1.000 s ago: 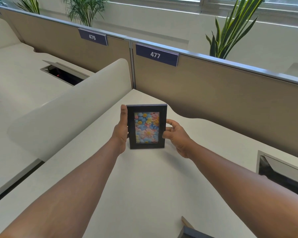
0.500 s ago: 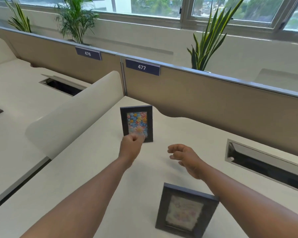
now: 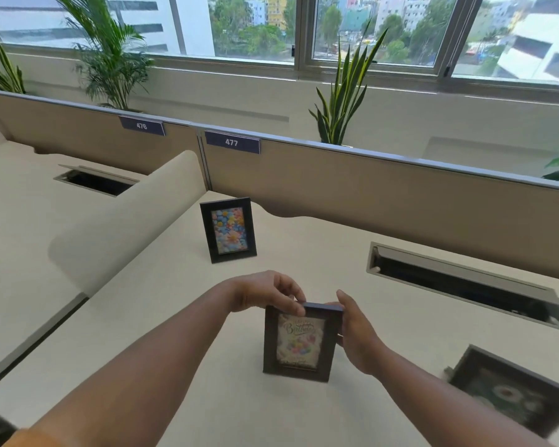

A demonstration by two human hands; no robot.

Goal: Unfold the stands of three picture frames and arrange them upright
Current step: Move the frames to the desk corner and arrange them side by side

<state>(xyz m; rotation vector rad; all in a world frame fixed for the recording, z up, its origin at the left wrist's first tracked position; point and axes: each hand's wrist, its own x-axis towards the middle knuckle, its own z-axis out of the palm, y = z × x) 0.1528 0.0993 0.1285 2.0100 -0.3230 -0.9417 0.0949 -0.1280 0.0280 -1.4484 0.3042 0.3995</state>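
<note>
Cream-coloured surface (image 3: 162,317) all around, and at centre-left of the picture the flower frame (image 3: 228,230) is already standing on its own, leaning back a touch, well clear of both hands. Job done there, by the look of it.

Moving right to the action: the left hand (image 3: 265,293) curls over the top left corner of the birthday frame (image 3: 300,343), fingers pinched on the upper edge. The right hand (image 3: 355,327) is closed around the frame's right side, thumb across the top edge. Between them the frame is held upright at lower centre, its bottom edge on or just above the surface; I can't tell which.

My read is that the stand comes next. Best to keep one hand steady on the top edge while the other reaches behind, swing the stand fully out, then set the frame down with a slight backward lean before letting go. A half-opened stand could let it tip forward.

What stays unseen: the back of this frame, so there is no telling whether the stand is folded or already out. The card's lettering is soft and only partly readable.

Far right, low in the picture, the third frame (image 3: 510,391) lies flat, blurred, its picture a dark smudge with a pale round shape, partly covered by the right forearm.
</note>
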